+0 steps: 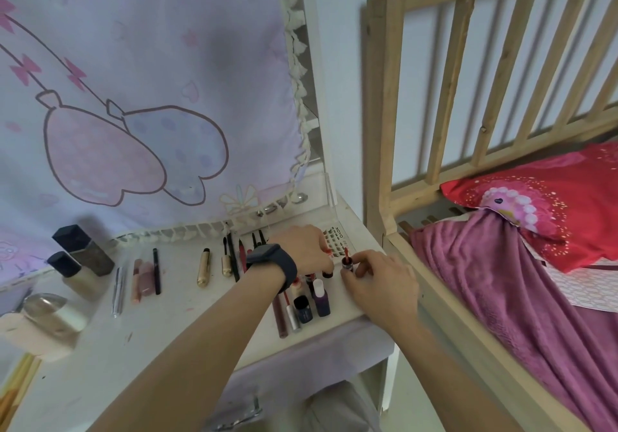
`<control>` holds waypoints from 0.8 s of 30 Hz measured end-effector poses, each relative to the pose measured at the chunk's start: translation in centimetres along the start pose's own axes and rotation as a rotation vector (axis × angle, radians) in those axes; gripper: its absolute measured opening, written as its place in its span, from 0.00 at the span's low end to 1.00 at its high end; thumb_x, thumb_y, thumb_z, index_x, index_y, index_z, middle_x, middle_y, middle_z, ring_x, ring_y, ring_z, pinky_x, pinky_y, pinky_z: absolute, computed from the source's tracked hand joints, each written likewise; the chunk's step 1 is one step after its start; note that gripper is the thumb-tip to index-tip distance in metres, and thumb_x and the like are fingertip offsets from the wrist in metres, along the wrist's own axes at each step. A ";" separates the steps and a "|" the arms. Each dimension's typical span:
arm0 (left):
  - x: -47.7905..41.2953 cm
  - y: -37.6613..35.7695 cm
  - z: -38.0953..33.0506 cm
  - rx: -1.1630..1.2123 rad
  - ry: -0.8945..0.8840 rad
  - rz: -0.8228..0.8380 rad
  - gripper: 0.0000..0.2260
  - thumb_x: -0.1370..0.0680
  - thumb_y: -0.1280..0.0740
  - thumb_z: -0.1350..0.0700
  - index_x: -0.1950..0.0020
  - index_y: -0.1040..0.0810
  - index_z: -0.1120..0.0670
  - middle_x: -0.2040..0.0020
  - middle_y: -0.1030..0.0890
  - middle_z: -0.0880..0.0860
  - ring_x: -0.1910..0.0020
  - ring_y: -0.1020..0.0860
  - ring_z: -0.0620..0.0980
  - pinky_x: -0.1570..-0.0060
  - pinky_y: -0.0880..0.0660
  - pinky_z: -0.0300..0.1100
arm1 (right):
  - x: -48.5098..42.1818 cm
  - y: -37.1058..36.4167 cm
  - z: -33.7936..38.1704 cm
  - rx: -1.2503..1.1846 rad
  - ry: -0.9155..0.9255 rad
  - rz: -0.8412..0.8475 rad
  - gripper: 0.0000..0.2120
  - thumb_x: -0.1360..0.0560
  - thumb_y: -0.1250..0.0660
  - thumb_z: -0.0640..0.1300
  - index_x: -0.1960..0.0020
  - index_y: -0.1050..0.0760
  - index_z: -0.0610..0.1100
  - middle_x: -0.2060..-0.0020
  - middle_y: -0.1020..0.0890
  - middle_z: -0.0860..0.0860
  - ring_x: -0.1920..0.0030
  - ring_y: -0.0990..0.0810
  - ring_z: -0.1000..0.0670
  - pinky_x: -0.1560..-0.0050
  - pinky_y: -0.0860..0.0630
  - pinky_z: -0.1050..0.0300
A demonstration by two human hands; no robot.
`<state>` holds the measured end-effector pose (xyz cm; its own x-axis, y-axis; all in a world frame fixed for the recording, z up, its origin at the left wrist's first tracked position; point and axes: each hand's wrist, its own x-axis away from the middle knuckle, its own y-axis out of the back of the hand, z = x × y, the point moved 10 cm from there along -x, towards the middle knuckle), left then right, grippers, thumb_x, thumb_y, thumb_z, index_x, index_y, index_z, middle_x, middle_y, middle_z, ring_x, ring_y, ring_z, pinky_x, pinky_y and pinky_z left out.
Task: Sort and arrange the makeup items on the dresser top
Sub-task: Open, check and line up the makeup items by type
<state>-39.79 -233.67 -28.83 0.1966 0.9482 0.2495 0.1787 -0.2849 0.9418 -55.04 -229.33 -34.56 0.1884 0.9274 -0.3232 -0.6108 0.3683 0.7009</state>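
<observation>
Head view: a small dark-red bottle with a slim red stem rising from its top stands near the right front corner of the white dresser top, pinched between the thumb and curled fingertips of the right hand. Just to its left the left hand, with a dark wristwatch on its wrist, reaches down with its fingers bent toward the surface; whether they are clamped on anything cannot be told, since the fingertips hide what is under them. Those fingertips lie at the edge of a white card of small dark lashes that rests flat behind the bottle. In front of the left hand is a cluster of small items: a white-capped purple bottle, a dark blue polish bottle beside it, and two slim lip-gloss tubes lying side by side. Further left, black pencils and two gold tubes lie roughly parallel, then a black liner pen next to pink lipstick tubes, and a silver tube. At the far left stand two dark-capped foundation bottles, with a pale pink bottle with a silver cap lying nearest the camera. A lilac cartoon-print cloth with a tasselled edge hangs behind the dresser. To the right is a wooden slatted bed frame with a red patterned pillow and a purple blanket.
</observation>
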 end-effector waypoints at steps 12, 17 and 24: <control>0.2 0.0 0.1 0.009 0.025 0.000 0.15 0.33 0.25 0.47 0.50 0.17 0.53 0.55 0.15 0.53 0.60 0.18 0.51 0.62 0.22 0.42 | 0.0 -0.1 0.1 0.030 0.018 0.005 0.12 0.28 0.35 0.67 0.50 0.20 0.63 0.66 0.24 0.66 0.54 0.26 0.58 0.45 0.31 0.55; 0.5 0.3 -0.2 0.006 0.008 -0.009 0.11 0.33 0.24 0.48 0.55 0.17 0.51 0.59 0.15 0.50 0.60 0.16 0.52 0.59 0.19 0.46 | 0.3 0.2 0.1 0.004 0.018 -0.002 0.12 0.29 0.33 0.65 0.48 0.21 0.63 0.64 0.24 0.68 0.53 0.27 0.59 0.46 0.34 0.58; 0.9 0.8 -0.8 -0.031 0.001 -0.053 0.10 0.31 0.24 0.48 0.52 0.18 0.48 0.57 0.17 0.46 0.63 0.20 0.47 0.69 0.30 0.36 | 0.3 0.3 0.3 0.014 0.025 -0.013 0.11 0.27 0.32 0.64 0.50 0.19 0.61 0.63 0.22 0.66 0.50 0.23 0.56 0.46 0.33 0.56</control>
<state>-40.24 -232.89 -27.71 0.1869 0.9620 0.1989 0.1585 -0.2293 0.9604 -54.94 -228.95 -34.21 0.1771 0.9205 -0.3483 -0.5974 0.3818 0.7053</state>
